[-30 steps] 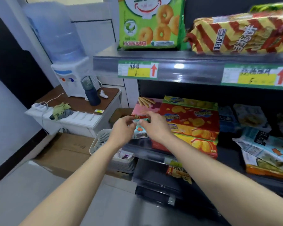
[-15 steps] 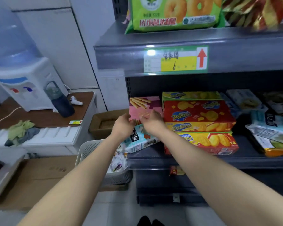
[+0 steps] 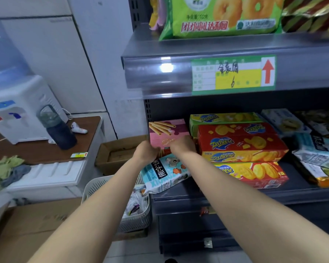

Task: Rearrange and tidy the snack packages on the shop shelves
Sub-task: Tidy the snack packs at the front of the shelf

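Note:
A pink box of wafer sticks [image 3: 167, 131] stands at the left end of the middle shelf [image 3: 235, 194]. My left hand [image 3: 145, 151] and my right hand [image 3: 182, 146] both grip its front edge. Under it a light blue bag with bear pictures [image 3: 165, 172] lies tilted and overhangs the shelf's left front corner. Right of the pink box sits a stack of red and yellow Zecheese boxes [image 3: 241, 147], with a green-yellow box [image 3: 222, 118] behind it.
Blue and white bags [image 3: 315, 154] lie on the shelf's right. A green ring-biscuit bag [image 3: 222, 16] sits on the upper shelf. Left of the shelves are a white basket [image 3: 103, 188], cardboard boxes [image 3: 118, 154], and a table with a water dispenser [image 3: 15, 109] and bottle [image 3: 59, 130].
The camera has come closer to the shelf and dropped its aim. My hands have moved from the light blue bag up onto the pink box's front edge, with the blue bag lying under it.

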